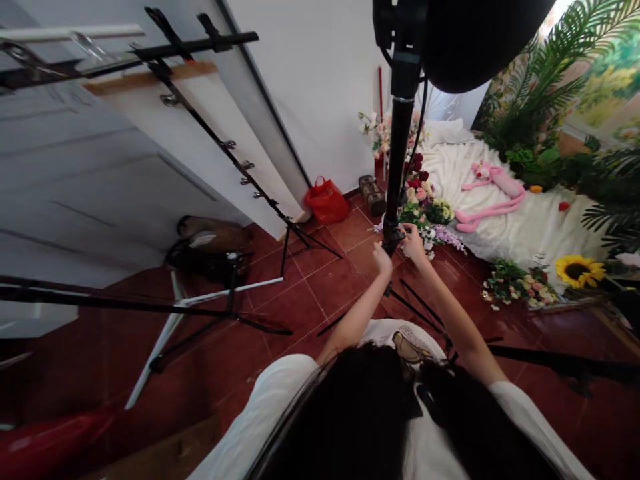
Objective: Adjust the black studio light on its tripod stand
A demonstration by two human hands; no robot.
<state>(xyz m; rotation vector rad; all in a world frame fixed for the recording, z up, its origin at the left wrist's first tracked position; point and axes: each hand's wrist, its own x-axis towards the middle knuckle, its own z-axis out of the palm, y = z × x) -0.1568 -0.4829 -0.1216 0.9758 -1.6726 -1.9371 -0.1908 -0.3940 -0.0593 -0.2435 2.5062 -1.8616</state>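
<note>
A black light stand (399, 147) rises upright in front of me, with a large dark lamp head (480, 40) at its top and a cable running down beside the pole. My left hand (383, 259) is closed round the pole at a joint low on the stand. On the other side of that joint, my right hand (412, 241) has its fingers pinched at a small black tightening knob (401, 232). The fingers partly cover the knob. Below my hands, the stand's legs (423, 303) spread over the red tiles.
Left are a backdrop stand (215, 133) with clips and white boards, and more tripod legs (230, 313). A red bag (327, 201) sits by the wall. At right, flowers (423, 193), a pink plush toy (500, 183) and a sunflower (579, 271) lie around white cloth (530, 227).
</note>
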